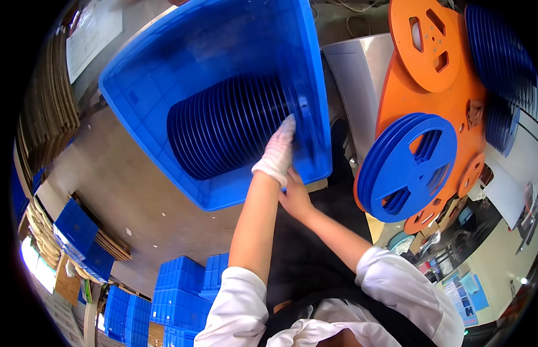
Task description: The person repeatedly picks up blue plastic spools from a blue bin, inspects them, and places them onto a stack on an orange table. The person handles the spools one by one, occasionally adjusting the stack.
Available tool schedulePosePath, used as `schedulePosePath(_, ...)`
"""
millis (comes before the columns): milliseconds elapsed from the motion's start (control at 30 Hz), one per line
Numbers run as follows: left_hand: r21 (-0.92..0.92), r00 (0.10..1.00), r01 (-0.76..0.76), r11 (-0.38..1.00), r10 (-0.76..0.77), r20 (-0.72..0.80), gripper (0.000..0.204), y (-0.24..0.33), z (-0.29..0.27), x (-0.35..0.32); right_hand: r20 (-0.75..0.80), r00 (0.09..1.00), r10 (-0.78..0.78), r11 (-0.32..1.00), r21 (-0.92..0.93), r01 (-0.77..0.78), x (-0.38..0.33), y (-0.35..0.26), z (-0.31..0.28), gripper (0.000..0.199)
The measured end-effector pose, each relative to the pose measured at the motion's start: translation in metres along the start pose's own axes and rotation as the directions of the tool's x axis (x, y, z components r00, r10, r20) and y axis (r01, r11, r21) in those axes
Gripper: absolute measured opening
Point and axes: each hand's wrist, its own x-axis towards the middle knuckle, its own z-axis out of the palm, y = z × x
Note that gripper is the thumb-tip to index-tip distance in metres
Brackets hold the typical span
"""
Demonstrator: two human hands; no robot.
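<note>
Left hand, white-gloved, reached into blue crate at frame centre, fingers laid flat on near end of row of dark blue reels — spread open, pressed on the edges, not clamped. Right hand, bare, sat just below glove at crate's near rim, fingers part-curled; couldn't tell if gripping rim or tugging glove cuff, view too tight. Hands close together, nearly touching.

Reels stood on edge, packed side by side inside crate, upper-centre of frame, leaning vs. right wall. Judged: thin moulded plastic, light singly, stiff at hub but flanges prob. flexed and cracked if squeezed hard; smooth, so slippery w/ glove. Row as a whole likely heavier and prone to fanning out or toppling once one end got loose. Best hold seemed both flat palms pinching a short stack from each end, or fingers thru hub cut-outs for one reel; rim-edge pinch looked weakest.

Crate itself tilted, open side toward camera, rigid walls.

Right of frame: loose blue reel stack w/ spoked openings, resting vs. large orange reels. More dark blue reels upper right. Grey box behind crate. Lower left: stacked blue crates on floor; flattened cardboard along left edge.
</note>
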Motion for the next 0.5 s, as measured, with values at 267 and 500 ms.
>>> schedulePosePath(267, 0.774, 0.639, -0.218, 0.594, 0.687, -0.347, 0.045, -0.012, -0.116, -0.028, -0.291, 0.881, -0.373, 0.906, -0.319, 0.278, 0.103, -0.046, -0.071, 0.061)
schedulePosePath(500, 0.946, 0.615, 0.285, 0.153, 0.728, -0.303, 0.077, -0.019, -0.191, 0.003, -0.108, 0.983, -0.150, 0.763, -0.644, 0.046, 0.145, 0.052, -0.014, 0.083)
